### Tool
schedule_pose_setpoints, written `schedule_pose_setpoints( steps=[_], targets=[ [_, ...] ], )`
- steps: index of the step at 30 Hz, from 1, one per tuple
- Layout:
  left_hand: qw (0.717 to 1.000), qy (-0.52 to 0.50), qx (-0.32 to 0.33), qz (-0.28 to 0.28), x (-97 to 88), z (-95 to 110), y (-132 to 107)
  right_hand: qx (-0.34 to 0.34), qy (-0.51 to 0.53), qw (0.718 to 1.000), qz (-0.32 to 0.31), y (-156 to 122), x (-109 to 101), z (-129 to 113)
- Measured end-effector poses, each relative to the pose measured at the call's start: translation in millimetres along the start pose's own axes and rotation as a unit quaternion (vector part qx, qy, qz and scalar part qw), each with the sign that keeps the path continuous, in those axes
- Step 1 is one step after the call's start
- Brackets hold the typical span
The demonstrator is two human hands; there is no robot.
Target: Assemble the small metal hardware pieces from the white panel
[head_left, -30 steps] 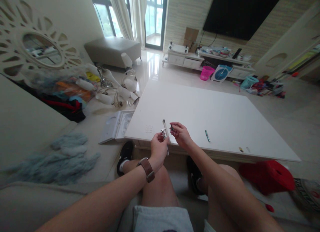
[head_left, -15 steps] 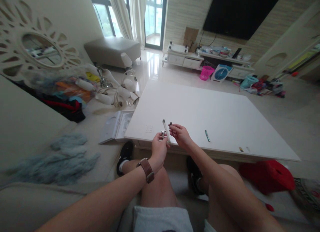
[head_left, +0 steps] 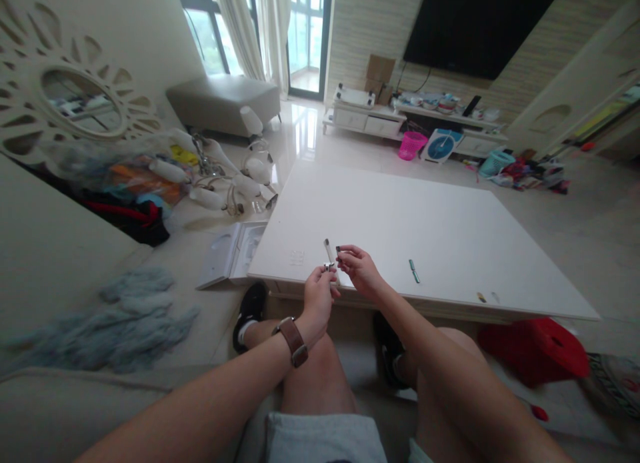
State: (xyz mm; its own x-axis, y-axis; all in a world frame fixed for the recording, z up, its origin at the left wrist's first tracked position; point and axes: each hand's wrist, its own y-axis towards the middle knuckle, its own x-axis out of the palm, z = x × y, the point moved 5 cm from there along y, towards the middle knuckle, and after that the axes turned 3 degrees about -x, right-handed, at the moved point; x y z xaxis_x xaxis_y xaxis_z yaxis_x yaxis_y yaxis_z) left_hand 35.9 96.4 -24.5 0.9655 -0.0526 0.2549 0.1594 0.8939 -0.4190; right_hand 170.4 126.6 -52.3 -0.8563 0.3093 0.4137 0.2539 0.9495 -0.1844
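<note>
Head view (only 1): L hand [head_left: 319,295] is at the near edge of the white table [head_left: 400,216], toward its near L corner, w/ thumb & fingers pinching a small silvery metal piece [head_left: 328,267]; finer detail too small to tell. R hand [head_left: 361,270] is just beside it, a bit farther in from the same edge, thumb & fingertips pinching a small dark piece [head_left: 339,249]. The 2 held pieces are close but apart.

Narrow pale strip w/ dark tip [head_left: 328,248] lies btwn the hands, its near end partly hidden. Nr the near L corner: a few small clear pieces [head_left: 297,258], flat on the table. R of the R hand, in from the near edge: slim green item [head_left: 414,271]. Farther along, toward the near R corner: small gold piece [head_left: 481,298] w/ a clear bit [head_left: 495,298] just beside it. Open white box [head_left: 233,253] is on the floor by the table's L edge.
</note>
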Motion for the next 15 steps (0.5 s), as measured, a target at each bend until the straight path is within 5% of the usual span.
schedule_pose_setpoints(
  steps=[15],
  targets=[
    [1.0,-0.023,-0.004,-0.01,-0.4,-1.5,-1.9,-0.035,-0.089,0.995,-0.03,0.5,-2.5,-0.5]
  ],
)
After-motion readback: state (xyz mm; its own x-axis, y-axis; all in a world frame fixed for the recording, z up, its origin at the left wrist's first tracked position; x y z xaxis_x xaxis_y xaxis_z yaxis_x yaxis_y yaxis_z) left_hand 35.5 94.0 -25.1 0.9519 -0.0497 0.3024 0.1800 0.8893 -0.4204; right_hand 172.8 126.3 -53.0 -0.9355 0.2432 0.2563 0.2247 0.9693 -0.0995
